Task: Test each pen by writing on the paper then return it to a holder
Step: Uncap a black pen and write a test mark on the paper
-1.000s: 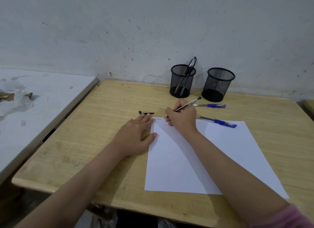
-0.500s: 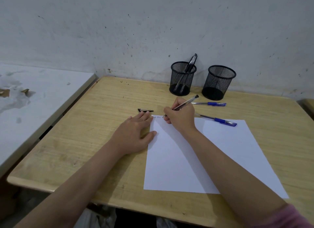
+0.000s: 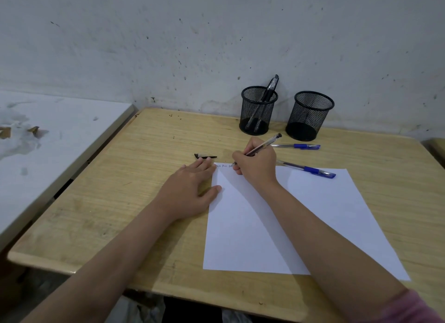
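Note:
My right hand (image 3: 257, 166) grips a clear black-ink pen (image 3: 267, 143), its tip on the top left of the white paper (image 3: 301, 221), where a short line of writing shows. My left hand (image 3: 190, 192) lies flat on the desk with its fingertips and thumb on the paper's left edge. The pen's black cap (image 3: 205, 156) lies on the desk just beyond my left fingers. Two capped blue pens lie near the paper's far edge, one (image 3: 297, 146) on the desk and one (image 3: 310, 170) partly on the sheet. The left mesh holder (image 3: 258, 109) contains black pens; the right mesh holder (image 3: 310, 114) looks empty.
The wooden desk (image 3: 144, 178) stands against a marked grey wall. A white table (image 3: 48, 142) with paper scraps adjoins it on the left. Another wooden surface shows at the far right edge.
The writing on the paper's top line has grown slightly to the right as my right hand moved with the pen. My left hand has stayed in place.

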Demonstrator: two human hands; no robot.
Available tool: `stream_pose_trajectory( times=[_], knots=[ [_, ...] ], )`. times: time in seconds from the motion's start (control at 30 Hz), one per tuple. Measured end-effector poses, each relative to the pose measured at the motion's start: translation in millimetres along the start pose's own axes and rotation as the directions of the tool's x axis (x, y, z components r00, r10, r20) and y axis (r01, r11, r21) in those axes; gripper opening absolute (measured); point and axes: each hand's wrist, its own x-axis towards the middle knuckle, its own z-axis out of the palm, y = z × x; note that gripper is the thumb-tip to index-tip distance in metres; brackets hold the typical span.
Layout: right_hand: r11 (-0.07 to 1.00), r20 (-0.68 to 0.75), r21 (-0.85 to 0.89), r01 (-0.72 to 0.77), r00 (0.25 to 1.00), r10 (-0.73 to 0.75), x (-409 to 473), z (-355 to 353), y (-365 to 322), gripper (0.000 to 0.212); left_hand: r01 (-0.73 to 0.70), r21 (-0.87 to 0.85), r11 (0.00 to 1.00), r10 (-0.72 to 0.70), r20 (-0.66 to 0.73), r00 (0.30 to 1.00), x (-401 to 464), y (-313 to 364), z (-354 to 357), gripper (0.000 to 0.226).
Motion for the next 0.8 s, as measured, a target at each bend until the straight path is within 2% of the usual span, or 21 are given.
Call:
stream_pose_trajectory(
  times=[0.53,0.8],
  knots=[
    [0.999,-0.044,0.000,-0.032,0.999,0.032,0.3,-1.1,1.1,0.032,0.016,-0.040,0.999,-0.016,-0.010,1.000,-1.0,2.1,-1.7,0.079],
    [0.996,-0.067,0.021,-0.090,0.994,0.091,1.2,-4.2,-2.2,0.028,0.009,-0.049,0.999,-0.010,-0.027,1.000,-1.5,2.3,-1.8,0.070]
  ],
)
